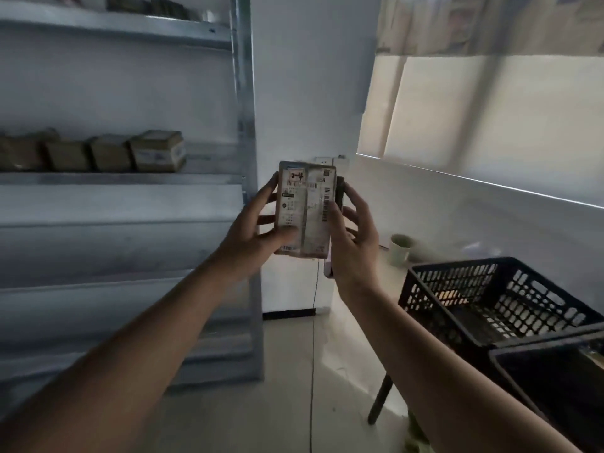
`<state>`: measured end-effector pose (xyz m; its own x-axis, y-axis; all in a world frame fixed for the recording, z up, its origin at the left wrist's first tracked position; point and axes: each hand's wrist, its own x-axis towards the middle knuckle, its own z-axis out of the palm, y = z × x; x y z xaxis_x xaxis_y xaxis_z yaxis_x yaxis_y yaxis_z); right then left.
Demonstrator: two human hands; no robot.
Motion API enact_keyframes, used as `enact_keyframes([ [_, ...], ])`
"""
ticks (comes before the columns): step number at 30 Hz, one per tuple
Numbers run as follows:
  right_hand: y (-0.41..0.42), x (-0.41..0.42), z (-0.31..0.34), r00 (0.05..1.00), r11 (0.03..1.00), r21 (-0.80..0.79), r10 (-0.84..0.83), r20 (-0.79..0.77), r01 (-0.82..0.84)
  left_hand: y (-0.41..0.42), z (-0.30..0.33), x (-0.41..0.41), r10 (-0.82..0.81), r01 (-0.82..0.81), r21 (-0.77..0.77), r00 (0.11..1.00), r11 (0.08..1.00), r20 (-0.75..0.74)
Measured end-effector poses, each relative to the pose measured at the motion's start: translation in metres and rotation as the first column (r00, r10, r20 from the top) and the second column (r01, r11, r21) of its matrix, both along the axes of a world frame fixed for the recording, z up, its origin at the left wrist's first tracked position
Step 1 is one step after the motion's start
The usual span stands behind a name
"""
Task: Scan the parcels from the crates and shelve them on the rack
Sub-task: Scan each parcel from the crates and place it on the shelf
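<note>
Beside the metal rack, both hands grip a parcel; it looks light, stiff, best held by edges.

There is just one camera, worn on the person's head. It looks forward and a bit down, close over both arms. The rack fills the left side, and a black crate sits low on the right.

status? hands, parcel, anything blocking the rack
Left hand grips parcel, label facing camera. Right hand at its right edge, holding a dark device behind it. Rack ahead-left, nothing between.
</note>
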<state>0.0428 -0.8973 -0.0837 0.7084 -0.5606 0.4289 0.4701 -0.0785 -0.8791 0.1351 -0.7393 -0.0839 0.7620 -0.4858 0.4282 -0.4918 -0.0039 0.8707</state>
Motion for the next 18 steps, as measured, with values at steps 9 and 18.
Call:
enact_keyframes([
  [9,0.158,0.103,0.012,0.997,0.997,-0.011,0.075,0.03,-0.075,0.165,0.014,0.081,0.089,-0.087,-0.019,0.985,0.996,0.151],
  [18,0.22,0.205,0.015,0.994,0.994,0.014,0.112,0.018,-0.112,0.227,0.022,0.167,0.12,-0.119,-0.019,0.979,0.993,0.164],
])
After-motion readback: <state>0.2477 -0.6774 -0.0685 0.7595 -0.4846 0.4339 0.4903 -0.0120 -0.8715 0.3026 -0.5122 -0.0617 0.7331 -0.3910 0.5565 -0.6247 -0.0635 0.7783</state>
